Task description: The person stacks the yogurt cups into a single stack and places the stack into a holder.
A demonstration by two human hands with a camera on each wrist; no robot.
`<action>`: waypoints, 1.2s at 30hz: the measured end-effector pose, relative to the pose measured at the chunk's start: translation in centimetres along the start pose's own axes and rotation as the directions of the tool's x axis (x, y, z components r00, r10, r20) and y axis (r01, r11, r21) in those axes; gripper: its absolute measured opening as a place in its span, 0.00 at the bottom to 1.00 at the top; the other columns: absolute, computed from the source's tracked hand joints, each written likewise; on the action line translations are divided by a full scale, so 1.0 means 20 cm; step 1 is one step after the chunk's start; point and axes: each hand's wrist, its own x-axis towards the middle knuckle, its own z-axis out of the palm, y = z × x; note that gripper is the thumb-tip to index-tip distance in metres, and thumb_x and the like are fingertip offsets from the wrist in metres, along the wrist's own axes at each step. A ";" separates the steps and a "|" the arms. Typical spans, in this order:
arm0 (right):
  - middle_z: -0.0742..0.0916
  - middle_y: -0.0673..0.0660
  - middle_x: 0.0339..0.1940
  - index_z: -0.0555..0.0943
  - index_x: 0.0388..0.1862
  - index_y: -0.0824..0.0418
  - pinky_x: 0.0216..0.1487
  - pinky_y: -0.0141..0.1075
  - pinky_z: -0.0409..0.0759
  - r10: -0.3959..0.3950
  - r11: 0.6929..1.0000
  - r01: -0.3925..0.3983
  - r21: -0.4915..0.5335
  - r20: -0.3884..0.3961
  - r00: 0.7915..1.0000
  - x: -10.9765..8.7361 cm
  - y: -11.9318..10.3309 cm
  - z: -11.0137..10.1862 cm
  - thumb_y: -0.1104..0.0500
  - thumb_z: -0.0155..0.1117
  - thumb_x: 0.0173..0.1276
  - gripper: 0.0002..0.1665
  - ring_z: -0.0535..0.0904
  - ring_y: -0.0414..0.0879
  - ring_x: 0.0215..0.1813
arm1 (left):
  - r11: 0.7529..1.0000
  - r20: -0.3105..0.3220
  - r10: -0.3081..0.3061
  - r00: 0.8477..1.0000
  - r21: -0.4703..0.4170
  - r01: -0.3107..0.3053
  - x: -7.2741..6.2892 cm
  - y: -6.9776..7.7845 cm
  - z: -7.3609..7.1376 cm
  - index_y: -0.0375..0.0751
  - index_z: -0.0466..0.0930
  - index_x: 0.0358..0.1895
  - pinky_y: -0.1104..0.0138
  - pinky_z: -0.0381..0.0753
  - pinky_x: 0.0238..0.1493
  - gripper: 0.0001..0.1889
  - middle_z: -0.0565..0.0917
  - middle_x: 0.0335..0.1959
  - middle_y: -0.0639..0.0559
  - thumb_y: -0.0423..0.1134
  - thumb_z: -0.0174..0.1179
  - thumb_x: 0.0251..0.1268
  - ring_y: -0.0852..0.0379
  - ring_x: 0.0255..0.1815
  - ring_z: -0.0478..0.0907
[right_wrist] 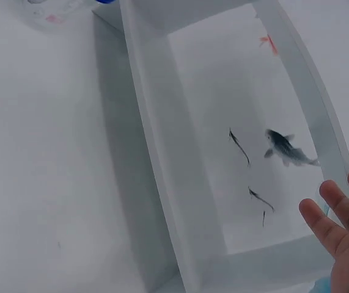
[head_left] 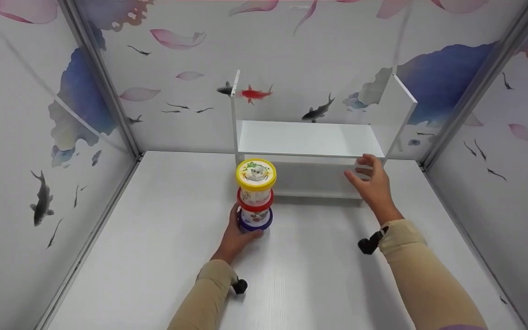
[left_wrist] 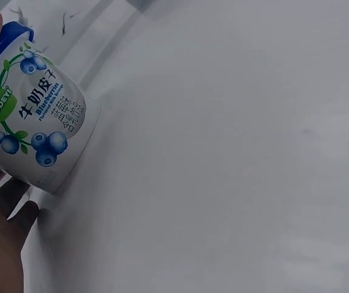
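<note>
Three round tubs stand in a stack in the head view: a yellow-lidded tub (head_left: 256, 174) on top, a red-lidded tub (head_left: 255, 200) in the middle and a blue-lidded tub (head_left: 255, 220) at the bottom. My left hand (head_left: 237, 238) grips the bottom tub from the left and front, thumb near its lid. Up close, the left wrist view gives this white tub (left_wrist: 40, 116) a blueberry print. My right hand (head_left: 375, 185) holds nothing, its fingers spread and slightly bent, beside the right end of the white shelf (head_left: 310, 139). Whether the stack touches the table cannot be told.
The shelf has two upright side panels (head_left: 235, 105) and a lower opening behind the stack. It stands on a white table (head_left: 177, 197) against the back wall (head_left: 190, 123). Printed walls with metal corner posts (head_left: 103, 78) enclose the table on both sides.
</note>
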 end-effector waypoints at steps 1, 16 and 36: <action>0.75 0.65 0.66 0.61 0.75 0.66 0.66 0.53 0.75 0.012 1.000 -0.012 -0.007 -0.016 1.000 0.00 0.01 -0.02 0.49 0.74 0.66 0.48 0.76 0.58 0.66 | 1.000 -0.005 -0.001 1.000 0.002 0.001 0.00 0.00 0.00 0.64 0.41 0.81 0.42 0.50 0.78 0.63 0.56 0.81 0.45 0.44 0.81 0.49 0.40 0.80 0.54; 0.73 0.64 0.68 0.62 0.76 0.65 0.66 0.45 0.76 0.100 0.989 -0.126 -0.079 -0.271 0.957 0.07 0.12 -0.14 0.49 0.67 0.71 0.42 0.74 0.56 0.68 | 0.999 -0.065 0.017 0.998 0.028 -0.015 -0.01 0.00 0.02 0.57 0.46 0.82 0.42 0.54 0.77 0.62 0.63 0.78 0.45 0.46 0.82 0.45 0.40 0.77 0.59; 0.73 0.66 0.72 0.62 0.78 0.64 0.69 0.47 0.74 0.226 0.967 -0.247 -0.055 -0.254 0.940 0.26 0.11 -0.17 0.46 0.50 0.79 0.36 0.71 0.56 0.71 | 0.997 -0.052 0.027 0.998 0.073 -0.023 -0.01 0.03 0.05 0.55 0.49 0.81 0.43 0.56 0.77 0.60 0.65 0.77 0.47 0.48 0.81 0.47 0.41 0.76 0.61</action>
